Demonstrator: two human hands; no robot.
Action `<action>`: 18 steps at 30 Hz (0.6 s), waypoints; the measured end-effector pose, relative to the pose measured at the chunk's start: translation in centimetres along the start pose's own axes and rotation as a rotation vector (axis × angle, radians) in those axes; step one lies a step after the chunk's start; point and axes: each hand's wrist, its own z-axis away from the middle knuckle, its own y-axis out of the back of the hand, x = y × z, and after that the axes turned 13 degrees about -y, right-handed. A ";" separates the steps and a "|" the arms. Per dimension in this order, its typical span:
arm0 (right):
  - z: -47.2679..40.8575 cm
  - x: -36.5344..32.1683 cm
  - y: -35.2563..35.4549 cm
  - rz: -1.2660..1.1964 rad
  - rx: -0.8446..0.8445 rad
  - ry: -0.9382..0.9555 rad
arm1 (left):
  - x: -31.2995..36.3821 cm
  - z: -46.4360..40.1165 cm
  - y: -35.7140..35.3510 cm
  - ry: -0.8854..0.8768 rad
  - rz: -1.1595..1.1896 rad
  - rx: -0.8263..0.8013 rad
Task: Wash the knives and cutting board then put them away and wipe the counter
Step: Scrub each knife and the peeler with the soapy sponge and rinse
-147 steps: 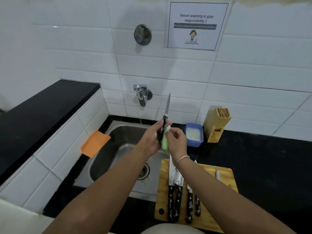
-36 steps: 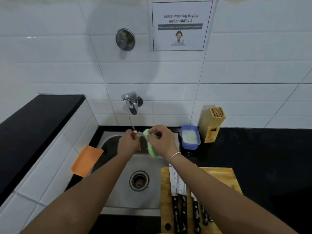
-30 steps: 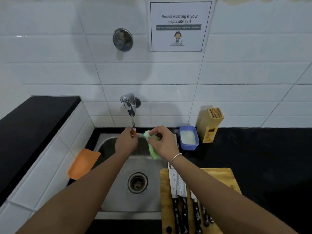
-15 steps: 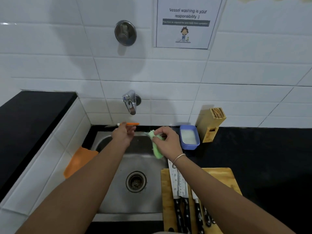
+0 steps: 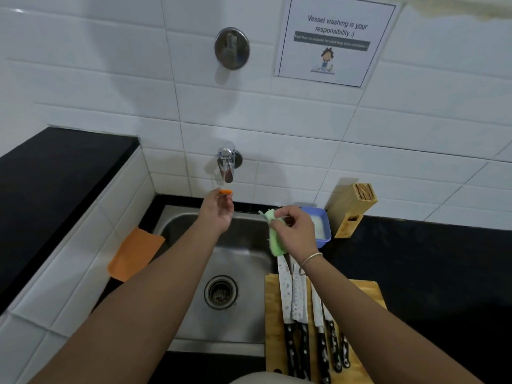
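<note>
From the head view, the left hand (image 5: 217,213) pinches a small orange-handled knife (image 5: 226,192) right beneath the chrome tap (image 5: 227,163), over the steel sink (image 5: 194,225); the blade is hidden, so I cannot tell its axis. The right hand (image 5: 295,231) clutches a soft green cloth (image 5: 274,239). Soapy black-handled knives (image 5: 297,300) lie lengthwise on the wooden cutting board (image 5: 363,293), nearer the right hand.

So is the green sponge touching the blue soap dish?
Cannot tell. In the head view the right hand holds the green sponge in front of the blue soap dish, hiding any gap.
</note>
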 end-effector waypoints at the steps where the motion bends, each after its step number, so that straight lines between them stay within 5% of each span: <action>1: 0.1 0.1 0.0 0.001 -0.001 -0.005 | 0.1 0.4 0.0 0.008 -0.014 -0.030; 12: 1.1 1.8 1.7 -0.031 0.000 -0.115 | 0.9 5.3 3.0 0.209 -0.199 -0.524; 18: 1.2 1.1 1.1 -0.019 0.037 -0.045 | 0.5 7.2 4.1 0.272 -0.724 -0.649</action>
